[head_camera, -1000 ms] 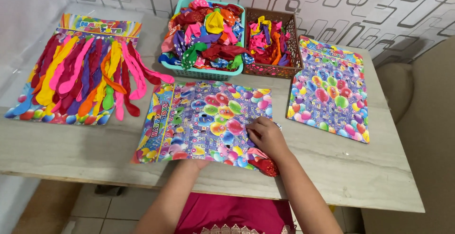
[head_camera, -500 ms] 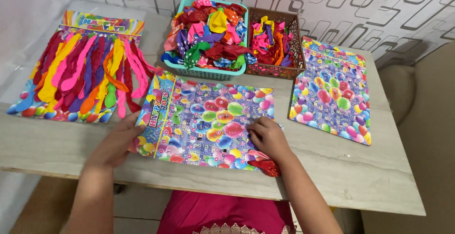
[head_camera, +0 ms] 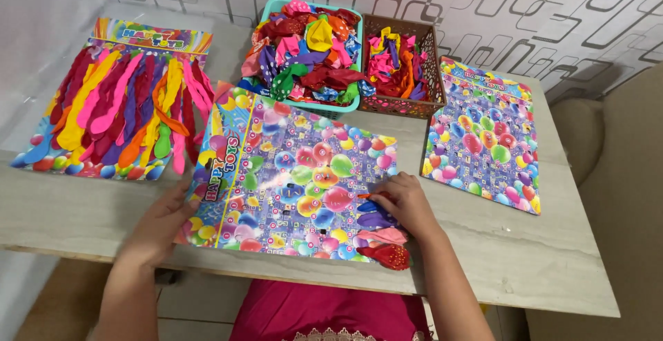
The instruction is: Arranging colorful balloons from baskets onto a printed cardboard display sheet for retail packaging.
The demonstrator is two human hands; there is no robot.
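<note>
A colourful balloon-print card sheet [head_camera: 290, 175] lies in front of me on the table. My left hand [head_camera: 162, 220] rests flat on its lower left corner, fingers spread. My right hand [head_camera: 404, 203] sits on the sheet's right part, fingertips pinching the neck of an orange balloon [head_camera: 364, 195] against the card. Under that hand, blue, pink and red balloons [head_camera: 383, 244] are fixed along the sheet's lower right corner.
A second printed card [head_camera: 487, 144] lies at the right. At the left is a card [head_camera: 117, 106] covered with long balloons. At the back stand a teal basket [head_camera: 349, 106] and a brown basket [head_camera: 431, 71], both full of loose balloons. The table edge [head_camera: 483, 292] runs near me.
My left hand came up from below the table and settled on the sheet's lower left corner. My right hand stayed at the sheet's right part, working on the balloons there.
</note>
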